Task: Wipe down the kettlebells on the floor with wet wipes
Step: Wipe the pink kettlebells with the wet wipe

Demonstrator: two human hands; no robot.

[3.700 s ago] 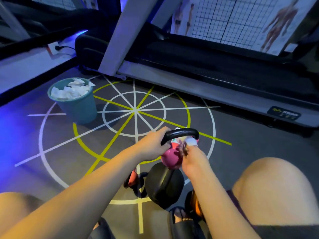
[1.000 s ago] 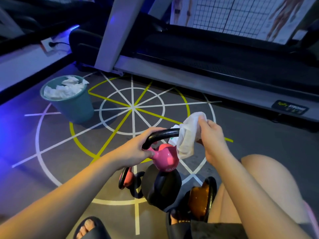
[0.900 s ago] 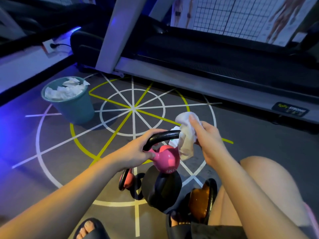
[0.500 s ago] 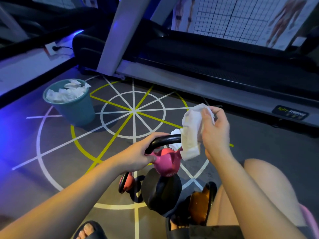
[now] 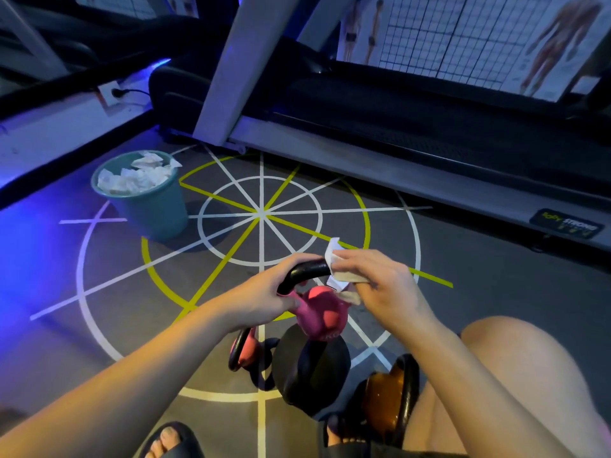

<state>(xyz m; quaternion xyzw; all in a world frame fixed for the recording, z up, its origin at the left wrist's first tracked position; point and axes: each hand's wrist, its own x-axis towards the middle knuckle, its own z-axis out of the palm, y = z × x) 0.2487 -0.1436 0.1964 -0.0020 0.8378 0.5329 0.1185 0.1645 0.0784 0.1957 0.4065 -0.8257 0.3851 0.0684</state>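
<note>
Head view shows me both hands working on the pink kettlebell (image 5: 320, 314), which is lifted off the floor (image 5: 132, 292) and hangs just above a larger black kettlebell (image 5: 314, 371). My left hand (image 5: 261, 299) grips the left side of its black handle (image 5: 304, 271): the fingers (image 5: 297, 259) curl over the top of the bar and the thumb wraps underneath, near the pink body. My right hand (image 5: 380, 285) holds a white wipe (image 5: 337, 262) against the right end of the same handle. Its fingers (image 5: 350, 259) are bent over the folded wipe and press it onto the bar, with a corner of the wipe sticking up past the fingertips and another flap hanging below, touching the top of the pink body.

Below, three more kettlebells sit on the floor close together: the black one in the middle, a small red one (image 5: 246, 350) just left of it, and an orange one (image 5: 383, 395) to its right, beside my bare knee (image 5: 515, 358). A dark sandal (image 5: 172, 438) shows at the bottom edge.

Well apart, to the far left, a teal bin (image 5: 155, 209) stands on the marked floor, filled to the rim with crumpled white wipes (image 5: 135, 176). A treadmill (image 5: 396, 127) runs across the back.
</note>
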